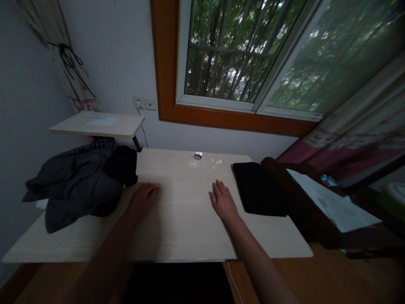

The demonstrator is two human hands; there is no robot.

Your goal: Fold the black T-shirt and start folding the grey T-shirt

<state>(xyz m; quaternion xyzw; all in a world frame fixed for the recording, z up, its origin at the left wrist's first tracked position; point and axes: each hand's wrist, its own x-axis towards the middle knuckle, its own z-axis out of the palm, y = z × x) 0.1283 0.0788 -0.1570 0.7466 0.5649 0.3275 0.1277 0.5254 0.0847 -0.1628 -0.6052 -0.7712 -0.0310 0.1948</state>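
My left hand (143, 200) rests on the pale wooden desk (186, 228), its fingers loosely bent and pointing right, with nothing seen in it. Close beside it lies a crumpled dark grey and black garment (85, 177) on the desk's left part. Palm down, my right hand (223, 201) lies flat on the desktop with its fingers stretched out. A flat black rectangular item (259, 188), whose kind I cannot make out, lies a little to the right of that hand, apart from it.
A small raised shelf (126, 125) with a white paper (101, 121) stands at the back left. Near the desk's back edge is a round cable hole (197, 156). Dark furniture (311, 202) bearing a large sheet (332, 202) stands right of the desk; a window (237, 55) is behind.
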